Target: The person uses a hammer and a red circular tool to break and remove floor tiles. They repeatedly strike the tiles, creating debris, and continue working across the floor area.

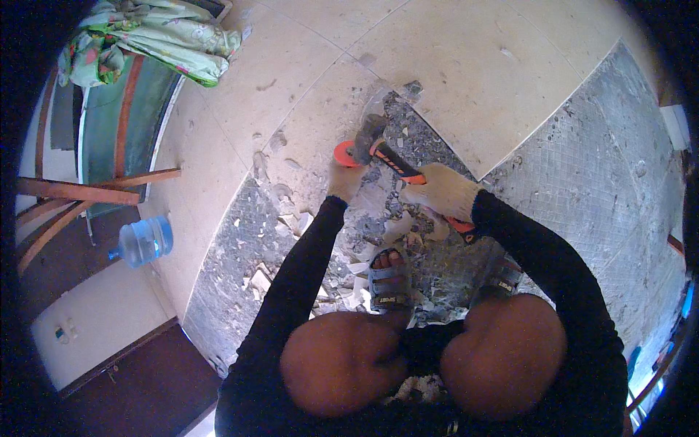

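Note:
My left hand (345,181), in a pale work glove, grips a tool with a round orange hand guard (347,154), probably a chisel; its lower part is hidden. Gloved too, my right hand (445,191) is closed around a hammer's black and orange handle (397,164). The dark hammer head (369,136) is beside the orange guard, slightly blurred; whether they touch I cannot tell. Beneath both hands lies a broken floor area with exposed grey mortar (423,145), bordered by beige floor tiles (448,98). Broken tile pieces (401,226) are scattered between my hands and my sandalled feet.
A blue water jug (144,241) lies near the wall at left, beside wooden furniture legs (82,191). Patterned green cloth (164,43) hangs at upper left. More tile shards (261,279) lie left of my sandal (389,281). Rough mortar with a grid imprint (590,164) stretches along the right.

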### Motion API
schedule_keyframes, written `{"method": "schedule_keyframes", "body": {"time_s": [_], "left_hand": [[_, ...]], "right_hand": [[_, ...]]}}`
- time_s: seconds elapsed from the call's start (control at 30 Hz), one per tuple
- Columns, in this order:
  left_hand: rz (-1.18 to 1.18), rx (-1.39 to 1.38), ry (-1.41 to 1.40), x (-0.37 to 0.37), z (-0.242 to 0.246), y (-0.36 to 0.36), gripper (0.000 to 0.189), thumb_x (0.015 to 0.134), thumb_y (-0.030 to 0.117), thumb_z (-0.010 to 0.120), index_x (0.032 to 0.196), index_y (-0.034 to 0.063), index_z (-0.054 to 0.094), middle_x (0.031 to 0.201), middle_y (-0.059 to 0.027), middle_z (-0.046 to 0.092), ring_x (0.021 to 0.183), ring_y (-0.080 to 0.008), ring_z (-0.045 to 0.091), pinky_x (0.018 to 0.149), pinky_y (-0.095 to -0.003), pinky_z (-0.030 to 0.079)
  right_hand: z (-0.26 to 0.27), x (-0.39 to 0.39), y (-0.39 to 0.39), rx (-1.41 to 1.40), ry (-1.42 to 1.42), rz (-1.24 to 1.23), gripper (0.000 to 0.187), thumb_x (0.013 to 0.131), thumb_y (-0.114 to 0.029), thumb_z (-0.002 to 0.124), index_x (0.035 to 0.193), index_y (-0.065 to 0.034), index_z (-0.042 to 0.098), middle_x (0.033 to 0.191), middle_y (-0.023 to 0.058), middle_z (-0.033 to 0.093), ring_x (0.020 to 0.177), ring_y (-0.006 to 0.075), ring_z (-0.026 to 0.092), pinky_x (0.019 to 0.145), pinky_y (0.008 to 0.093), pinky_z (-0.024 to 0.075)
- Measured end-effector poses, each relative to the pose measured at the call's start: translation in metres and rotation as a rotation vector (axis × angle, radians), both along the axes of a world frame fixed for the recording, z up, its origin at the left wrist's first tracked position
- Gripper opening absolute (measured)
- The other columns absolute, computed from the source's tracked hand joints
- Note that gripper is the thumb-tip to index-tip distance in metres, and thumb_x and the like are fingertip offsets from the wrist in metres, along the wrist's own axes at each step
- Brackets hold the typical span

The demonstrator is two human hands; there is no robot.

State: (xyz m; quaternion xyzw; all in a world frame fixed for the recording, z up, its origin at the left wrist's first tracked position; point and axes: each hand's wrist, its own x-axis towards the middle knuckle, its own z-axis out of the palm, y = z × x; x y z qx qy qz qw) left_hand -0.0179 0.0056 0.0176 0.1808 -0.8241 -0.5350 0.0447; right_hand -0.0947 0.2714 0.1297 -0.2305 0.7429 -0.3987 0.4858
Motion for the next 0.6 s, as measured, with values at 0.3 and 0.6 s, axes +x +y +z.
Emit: {"method": "schedule_keyframes", "body": {"time_s": [0.3, 0.6], "left_hand": [[-0.13, -0.072, -0.127, -0.003, -0.004, -0.014, 0.029, 0.087, 0.014, 0.076, 0.113, 0.0021, 0.069, 0.104, -0.0055, 0.074, 0.099, -0.0165, 0.068, 0.089, -0.0338, 0.054], [-0.062, 0.08, -0.112, -0.009, 0.003, -0.005, 0.028, 0.085, 0.005, 0.074, 0.112, 0.0026, 0.069, 0.102, -0.0011, 0.072, 0.095, -0.0117, 0.066, 0.084, -0.0303, 0.053]], "right_hand": [[0.065, -0.067, -0.012, -0.28, 0.217, -0.543, 0.029, 0.092, -0.03, 0.069, 0.079, -0.0054, 0.06, 0.065, 0.0009, 0.059, 0.05, 0.0123, 0.056, 0.049, 0.0312, 0.0468], [-0.001, -0.003, -0.01, -0.052, 0.012, -0.132, 0.043, 0.089, -0.04, 0.068, 0.069, -0.0025, 0.061, 0.062, 0.0073, 0.062, 0.059, 0.0168, 0.064, 0.055, 0.0377, 0.0489]]}}
